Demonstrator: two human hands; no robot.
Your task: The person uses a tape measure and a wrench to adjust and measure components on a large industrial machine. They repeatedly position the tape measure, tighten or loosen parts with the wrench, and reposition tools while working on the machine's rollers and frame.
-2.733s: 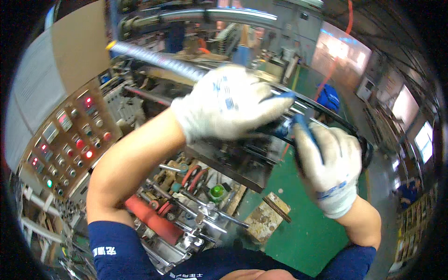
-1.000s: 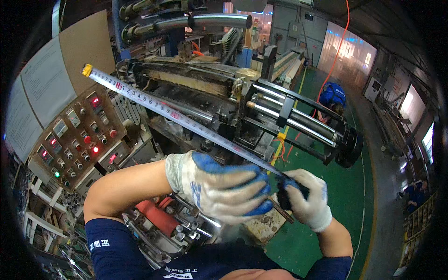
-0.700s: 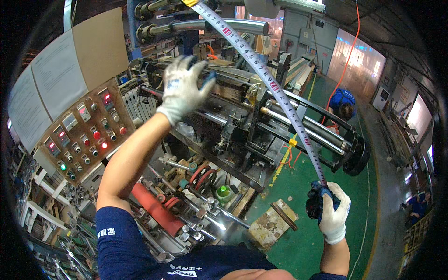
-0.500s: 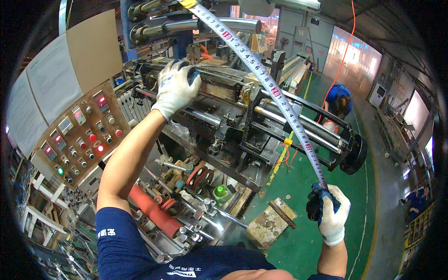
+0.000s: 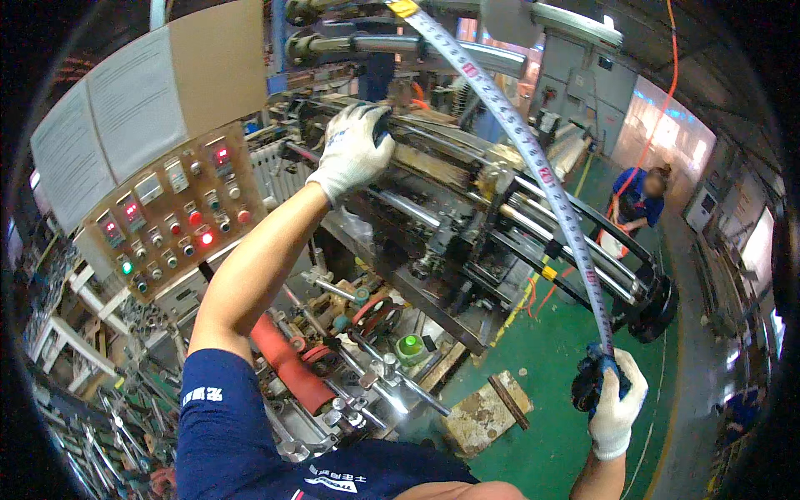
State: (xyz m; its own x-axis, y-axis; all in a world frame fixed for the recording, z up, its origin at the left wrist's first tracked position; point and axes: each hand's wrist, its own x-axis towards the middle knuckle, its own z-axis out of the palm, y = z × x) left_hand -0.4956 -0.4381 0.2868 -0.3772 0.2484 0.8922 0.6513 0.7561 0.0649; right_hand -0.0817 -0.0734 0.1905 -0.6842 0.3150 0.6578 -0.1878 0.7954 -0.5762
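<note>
My right hand [image 5: 618, 407], in a white glove with a dark blue palm, grips a tape measure [image 5: 533, 148] by its dark case, partly hidden by the fingers. The long white blade runs from there up and left across the machine, its yellow end at the top edge of the view. Also gloved, my left hand [image 5: 354, 152] lies on the upper part of the machine frame [image 5: 433, 167], fingers curled over it and thumb apart; its fingertips are partly hidden. Beneath the blade are the machine's steel rods [image 5: 575, 242] and a black round end piece [image 5: 654, 308].
A control panel [image 5: 171, 212] with lit displays and knobs stands at left, paper sheets above it. Below my left arm are a red roller [image 5: 290, 362] and a green-capped bottle [image 5: 410, 346]. A worn block [image 5: 487, 414] sits on the green floor. Another person [image 5: 642, 198] is at far right.
The view has turned, so the machine and panel sit farther right and lower. Both hands keep their hold, and the blade stays extended. The other person's head and body have shifted posture.
</note>
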